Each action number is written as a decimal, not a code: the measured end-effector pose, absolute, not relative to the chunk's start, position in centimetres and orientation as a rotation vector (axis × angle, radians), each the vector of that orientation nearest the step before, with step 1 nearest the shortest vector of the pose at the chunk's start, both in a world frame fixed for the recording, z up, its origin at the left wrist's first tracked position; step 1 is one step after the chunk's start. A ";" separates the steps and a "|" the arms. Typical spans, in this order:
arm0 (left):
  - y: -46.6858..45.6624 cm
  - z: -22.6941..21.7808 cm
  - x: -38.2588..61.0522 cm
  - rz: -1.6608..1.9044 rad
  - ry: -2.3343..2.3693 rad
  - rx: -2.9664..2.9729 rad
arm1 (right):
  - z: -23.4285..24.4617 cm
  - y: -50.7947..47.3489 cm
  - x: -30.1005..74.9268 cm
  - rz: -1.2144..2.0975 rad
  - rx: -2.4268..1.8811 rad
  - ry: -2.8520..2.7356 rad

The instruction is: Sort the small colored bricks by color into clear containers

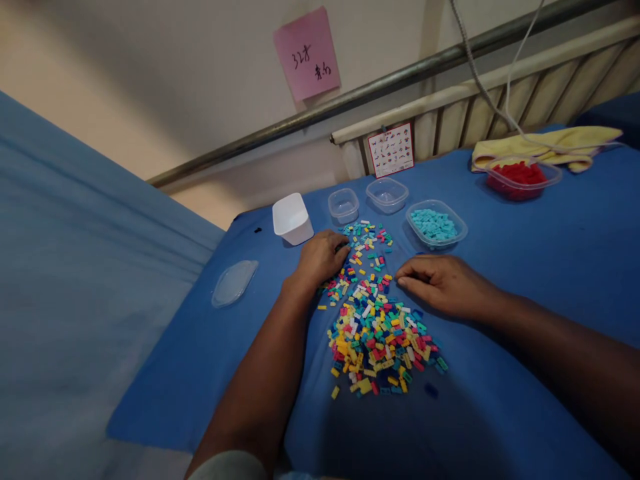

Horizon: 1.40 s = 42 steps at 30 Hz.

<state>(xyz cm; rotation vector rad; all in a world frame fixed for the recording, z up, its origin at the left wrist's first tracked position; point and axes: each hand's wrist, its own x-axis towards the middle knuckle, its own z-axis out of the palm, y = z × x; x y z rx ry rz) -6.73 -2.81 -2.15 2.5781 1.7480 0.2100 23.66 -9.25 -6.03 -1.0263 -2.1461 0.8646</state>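
**Here, both hands work at a heap of coloured bricks**

Centrally on the blue table cover [525,267] lies a loose pile of small bricks [375,333] in yellow, red, turquoise, green, white and pink. It is densest at its 6 o'clock end and thins out toward 12 o'clock.

The left hand [320,257] rests at the pile's 10 o'clock edge, knuckles up and fingers curled under, with the fingertips among the outlying bricks. Whether it has a brick pinched cannot be told. The right hand [443,283] lies palm down at the pile's 2 o'clock edge. Its fingers are loosely stretched and close together, pointing toward 9 o'clock, with the tips at the nearest bricks. The view does not show whether anything sits beneath them.

A white cup [293,219] stands just beside the left hand, at its 11 o'clock. Two clear tubs follow toward 3 o'clock from it: a small one [343,205] and a wider one [387,195]. A tub of turquoise bricks [437,225] sits at 12 o'clock from the right hand. Farther toward 2 o'clock are a tub of red bricks [520,179] and a yellow cloth [545,143]. A clear lid [234,283] lies at 9 o'clock from the left hand, well apart.
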 end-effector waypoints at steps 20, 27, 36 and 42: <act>-2.4 -1.5 -5.1 0.035 1.574 2.759 | -6.1 -9.2 23.6 0.878 -1.028 -2.143; -2.1 -1.7 -5.1 0.061 1.475 2.727 | -6.3 -9.2 23.6 0.865 -1.028 -2.134; -2.7 0.4 -4.9 -0.154 1.531 2.672 | -6.2 -9.2 23.7 0.862 -1.028 -2.148; -3.0 0.7 -4.6 -0.161 1.519 2.658 | -6.0 -9.3 23.7 0.863 -1.015 -2.140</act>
